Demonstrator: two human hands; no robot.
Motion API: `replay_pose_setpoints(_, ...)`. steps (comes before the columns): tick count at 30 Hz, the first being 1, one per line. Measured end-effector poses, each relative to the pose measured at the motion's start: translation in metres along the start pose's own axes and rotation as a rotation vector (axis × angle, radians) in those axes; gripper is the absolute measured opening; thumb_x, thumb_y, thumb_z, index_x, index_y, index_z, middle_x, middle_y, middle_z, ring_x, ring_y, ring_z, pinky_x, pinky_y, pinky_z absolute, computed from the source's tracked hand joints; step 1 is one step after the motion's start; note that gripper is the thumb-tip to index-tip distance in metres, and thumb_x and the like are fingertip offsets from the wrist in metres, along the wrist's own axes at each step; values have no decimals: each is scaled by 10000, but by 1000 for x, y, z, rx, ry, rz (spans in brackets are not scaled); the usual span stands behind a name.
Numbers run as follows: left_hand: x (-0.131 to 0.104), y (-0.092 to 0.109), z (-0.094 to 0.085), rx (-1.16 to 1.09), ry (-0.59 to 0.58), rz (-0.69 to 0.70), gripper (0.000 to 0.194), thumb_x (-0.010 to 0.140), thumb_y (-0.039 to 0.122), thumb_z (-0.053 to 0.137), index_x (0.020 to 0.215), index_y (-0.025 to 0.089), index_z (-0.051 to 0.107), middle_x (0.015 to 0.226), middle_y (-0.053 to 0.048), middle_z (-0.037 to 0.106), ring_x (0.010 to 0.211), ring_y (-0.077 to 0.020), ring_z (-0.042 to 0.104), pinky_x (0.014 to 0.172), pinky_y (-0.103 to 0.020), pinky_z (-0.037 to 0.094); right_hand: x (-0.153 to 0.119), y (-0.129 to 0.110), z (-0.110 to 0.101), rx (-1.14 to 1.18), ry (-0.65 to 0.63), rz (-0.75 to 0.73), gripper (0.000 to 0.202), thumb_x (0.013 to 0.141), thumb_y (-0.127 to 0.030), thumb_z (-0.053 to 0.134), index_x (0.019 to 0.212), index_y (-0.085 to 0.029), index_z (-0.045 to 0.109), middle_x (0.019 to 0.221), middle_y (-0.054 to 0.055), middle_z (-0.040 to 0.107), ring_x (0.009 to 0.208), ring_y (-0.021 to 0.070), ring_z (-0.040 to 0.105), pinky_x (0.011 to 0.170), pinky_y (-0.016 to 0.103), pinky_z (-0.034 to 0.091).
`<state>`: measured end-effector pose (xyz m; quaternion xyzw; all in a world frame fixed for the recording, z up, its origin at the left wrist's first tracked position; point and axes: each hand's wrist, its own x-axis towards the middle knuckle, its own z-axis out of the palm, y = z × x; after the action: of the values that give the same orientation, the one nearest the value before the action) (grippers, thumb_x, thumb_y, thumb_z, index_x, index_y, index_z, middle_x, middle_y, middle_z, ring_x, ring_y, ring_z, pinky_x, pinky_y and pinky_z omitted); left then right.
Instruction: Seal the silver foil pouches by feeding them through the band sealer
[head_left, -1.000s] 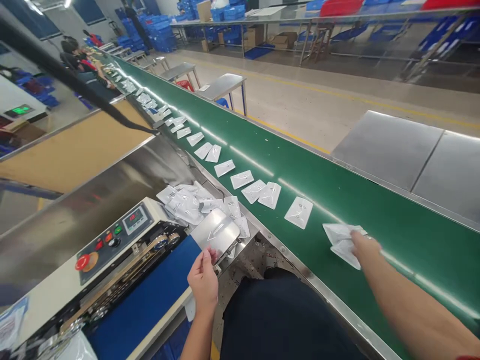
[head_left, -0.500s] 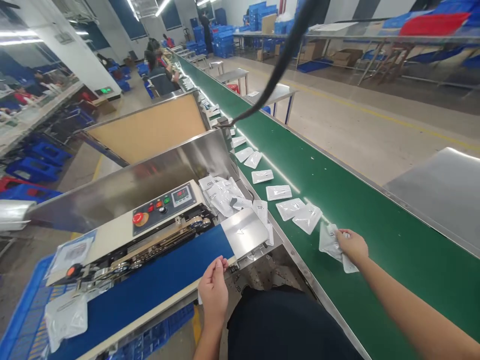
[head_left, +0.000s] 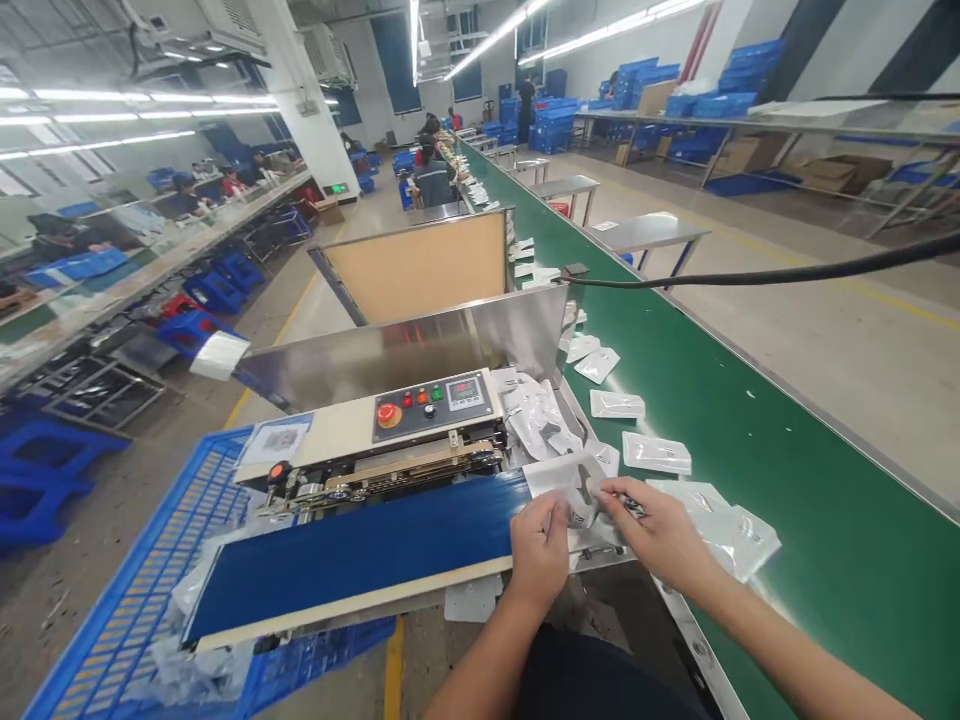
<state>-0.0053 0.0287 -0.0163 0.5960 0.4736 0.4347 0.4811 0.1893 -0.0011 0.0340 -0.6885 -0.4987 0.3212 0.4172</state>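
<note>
Both hands meet over the metal plate at the right end of the blue belt (head_left: 375, 545). My left hand (head_left: 541, 548) pinches the left side of a white pouch (head_left: 574, 500). On the pouch's right edge, the fingers of my right hand (head_left: 651, 525) are closed. Behind the hands lies a pile of white pouches (head_left: 534, 410), beside the sealing machine (head_left: 420, 405) with its red knob and lit display. More flat pouches (head_left: 656, 453) rest in a row along the green conveyor (head_left: 825, 500), some close to my right wrist.
A blue crate (head_left: 150, 570) with clear plastic inside stands under the belt's left end. A metal panel (head_left: 405, 350) rises behind the machine. A black cable (head_left: 750, 278) crosses above the conveyor. A person (head_left: 433, 180) sits farther along the conveyor.
My right hand has come left from the conveyor to my left hand, and both now hold a pouch. The pouch at the blue belt's left end is gone from it. The view has turned left.
</note>
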Motion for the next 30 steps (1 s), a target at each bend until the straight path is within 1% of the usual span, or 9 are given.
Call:
replay_pose_setpoints(2,13,-15,-6,-82,53,-155,537,994,626,629,777,170,812,733,-73,742,749,-237,695,773,-327,579,18,2,23,22,-61,131,452,805,-677,741,908,-239,787,641,9,676,572,191,564,595,311,474)
replay_pose_setpoints(4,27,-34,-14,-194,129,-350,573,896,697,709,708,160,770,615,-30,653,655,-208,636,669,-300,542,38,11,42,56,-114,263,445,773,-642,754,902,-215,762,544,-41,569,492,145,452,521,274,374)
replay_pose_setpoints(8,54,-64,-27,-306,174,-530,594,760,737,805,723,146,768,550,-4,587,583,-189,603,607,-301,515,77,22,69,114,-200,480,374,709,-541,786,820,-190,725,557,-34,570,527,138,484,533,258,370)
replay_pose_setpoints(13,68,-76,-48,-338,228,-561,593,710,729,853,714,142,772,536,-14,587,550,-184,604,579,-297,499,95,15,98,73,-269,519,312,726,-478,798,836,-191,747,631,4,643,595,156,566,571,262,424)
replay_pose_setpoints(18,61,-81,-86,-319,313,-542,573,698,695,885,695,133,774,551,-22,612,564,-186,616,573,-287,486,92,6,123,57,-308,431,311,752,-487,776,868,-198,770,701,25,701,614,162,575,590,270,431)
replay_pose_setpoints(23,25,-76,-137,-244,501,-480,563,780,684,838,917,138,842,782,-98,768,792,-265,741,729,-342,583,82,-3,112,27,-270,334,503,747,-600,763,1024,-184,813,660,13,685,550,160,527,557,282,391)
replay_pose_setpoints(26,-3,-59,-146,-30,631,-304,506,892,654,757,1026,174,850,981,-150,815,952,-297,763,861,-378,608,71,-11,102,23,-250,309,627,755,-661,750,1143,-172,806,502,-57,518,459,131,387,508,269,287)
replay_pose_setpoints(28,-13,-44,-133,63,475,-182,457,940,598,729,1084,184,858,1042,-159,826,963,-300,770,887,-389,618,62,-19,102,21,-273,299,668,749,-680,766,1177,-169,807,437,-92,403,428,121,319,489,264,230)
replay_pose_setpoints(30,-13,-31,-109,31,181,-121,453,936,537,756,1216,193,846,1149,-152,834,1024,-309,778,950,-404,618,55,-26,104,46,-311,276,693,736,-686,800,1194,-166,819,416,-92,382,421,127,337,472,266,242)
